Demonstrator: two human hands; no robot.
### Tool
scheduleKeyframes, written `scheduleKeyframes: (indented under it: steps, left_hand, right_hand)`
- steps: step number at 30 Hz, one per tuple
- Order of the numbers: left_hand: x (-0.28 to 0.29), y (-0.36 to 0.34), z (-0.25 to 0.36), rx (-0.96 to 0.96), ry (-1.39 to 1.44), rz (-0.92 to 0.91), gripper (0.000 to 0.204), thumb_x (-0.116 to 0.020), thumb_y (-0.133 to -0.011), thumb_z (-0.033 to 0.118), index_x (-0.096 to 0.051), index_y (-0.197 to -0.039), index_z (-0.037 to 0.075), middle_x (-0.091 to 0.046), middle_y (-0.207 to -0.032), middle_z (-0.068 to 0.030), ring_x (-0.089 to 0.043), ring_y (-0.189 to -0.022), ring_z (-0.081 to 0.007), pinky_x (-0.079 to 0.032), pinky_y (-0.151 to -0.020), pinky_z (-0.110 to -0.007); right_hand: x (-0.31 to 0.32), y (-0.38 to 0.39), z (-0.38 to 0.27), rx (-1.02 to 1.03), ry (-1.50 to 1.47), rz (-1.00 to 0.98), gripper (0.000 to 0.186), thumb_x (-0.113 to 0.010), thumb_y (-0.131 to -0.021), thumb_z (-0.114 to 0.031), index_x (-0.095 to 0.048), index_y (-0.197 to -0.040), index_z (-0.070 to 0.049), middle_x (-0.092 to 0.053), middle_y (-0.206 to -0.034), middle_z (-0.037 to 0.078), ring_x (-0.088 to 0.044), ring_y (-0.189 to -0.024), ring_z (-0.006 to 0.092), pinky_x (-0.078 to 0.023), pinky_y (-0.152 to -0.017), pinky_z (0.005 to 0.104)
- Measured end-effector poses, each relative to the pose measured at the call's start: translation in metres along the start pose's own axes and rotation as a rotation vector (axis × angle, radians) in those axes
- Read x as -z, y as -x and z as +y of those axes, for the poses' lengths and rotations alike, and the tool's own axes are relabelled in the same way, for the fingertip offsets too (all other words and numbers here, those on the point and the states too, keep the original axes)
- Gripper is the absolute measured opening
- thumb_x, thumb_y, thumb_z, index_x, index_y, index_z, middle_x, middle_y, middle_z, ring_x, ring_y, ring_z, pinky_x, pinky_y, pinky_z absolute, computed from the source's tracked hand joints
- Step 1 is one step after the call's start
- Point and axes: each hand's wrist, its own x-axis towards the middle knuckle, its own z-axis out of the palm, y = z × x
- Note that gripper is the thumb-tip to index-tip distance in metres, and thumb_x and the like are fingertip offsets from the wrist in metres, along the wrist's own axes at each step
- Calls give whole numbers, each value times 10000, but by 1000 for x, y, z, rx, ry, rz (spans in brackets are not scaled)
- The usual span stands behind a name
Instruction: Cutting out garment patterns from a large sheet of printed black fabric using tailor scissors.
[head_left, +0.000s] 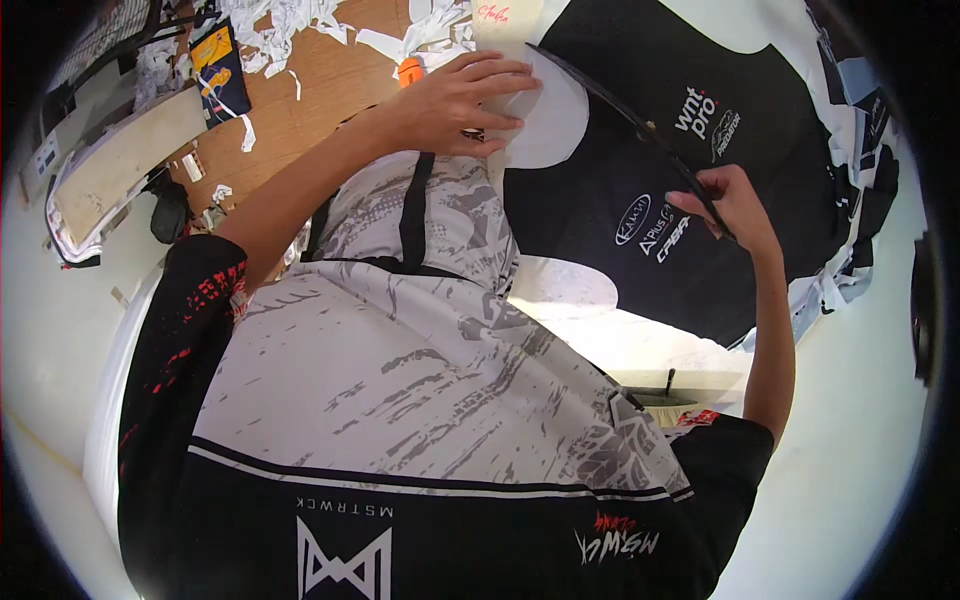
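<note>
My right hand (735, 205) is closed round the handle end of a long pair of black scissors (610, 100). A small brassy pivot shows partway along them, and their tip points up and left toward my left hand. Beneath lies a black fabric panel (600, 195) with white and red printing, shaped like a garment piece. White curved areas (550, 125) border its left side. My left hand (470, 100) is over the white area at the panel's left edge, fingers stretched and apart, holding nothing. I cannot tell whether its fingertips touch the cloth.
White scraps (290, 35) litter the brown floor at the upper left, near a dark blue and yellow cloth piece (220, 75). An orange object (410, 71) sits beside my left wrist. More cut cloth (850, 270) is heaped along the right edge.
</note>
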Motion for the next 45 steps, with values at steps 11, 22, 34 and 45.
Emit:
scheduleKeyframes:
  steps: [11,22,34,45]
  left_hand:
    - [12,-3,-2,22,-5,72,252,-794,-856,106,-768,-1106,92,-683,-1378,-87,-633,-1287,-268,-489,-1094,-436]
    - [5,-78,16,961,779,84,346,-690,-1032,290,-734,-1165,-26,-776,-892,-102,-690,-625,-112,-541,-542,-263]
    - [-14,-111,12,937,1034,-212,315,-707,-1029,248,-707,-1117,-54,-757,-913,-109,-659,-581,-138,-510,-445,-258]
    - [-27,-107,14,868,1105,-226,227,-681,-1048,189,-701,-1116,-27,-749,-903,-101,-672,-613,-143,-559,-581,-264]
  right_hand:
    - [-197,52,45,29,-606,212,361,-846,-938,-246,-619,-710,-82,-538,-575,-18,-481,-500,67,-364,-486,285]
    - [-311,-4,-29,167,-1229,362,349,-696,-1054,-317,-634,-822,-64,-606,-686,-4,-565,-574,81,-408,-549,254]
    - [-322,-7,-65,83,-1500,383,381,-829,-951,-399,-703,-913,-41,-596,-697,-35,-540,-577,56,-409,-541,228]
    - [-322,-3,-64,33,-1453,470,389,-838,-943,-390,-707,-873,-30,-564,-634,-28,-512,-546,55,-391,-517,236]
